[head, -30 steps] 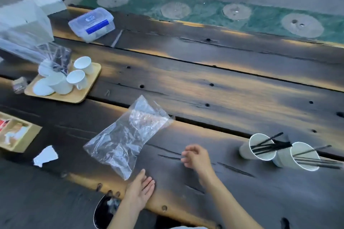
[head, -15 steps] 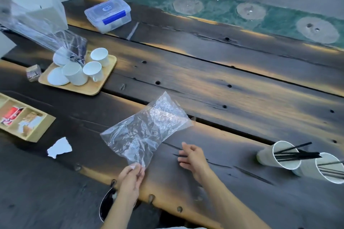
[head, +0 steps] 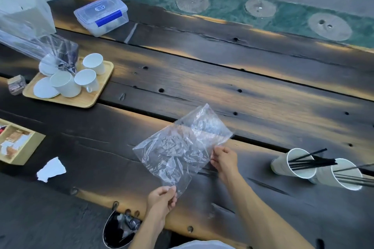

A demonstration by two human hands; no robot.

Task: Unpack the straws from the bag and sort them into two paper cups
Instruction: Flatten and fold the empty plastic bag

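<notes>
A crumpled clear plastic bag (head: pixel 180 147) is lifted just above the dark wooden table (head: pixel 222 91), and no straws show inside it. My left hand (head: pixel 162 200) pinches its near corner. My right hand (head: pixel 224 158) pinches its right edge. At the right, two white paper cups stand side by side and tilted: the left cup (head: pixel 293 164) and the right cup (head: pixel 342 176). Each holds several thin black straws (head: pixel 311 160) that stick out to the right.
A wooden tray (head: pixel 89 99) with white cups and saucers sits at the left, a clear bag draped over it. Behind it are a lidded plastic box (head: pixel 101 14) and white boxes (head: pixel 24 8). A compartment box (head: pixel 18 143), torn paper (head: pixel 51 170) and a bin (head: pixel 119 228) lie near the front edge.
My left hand has taken the bag's near corner and my right hand has moved onto its right edge. The bag has lifted off the table. The view has shifted left.
</notes>
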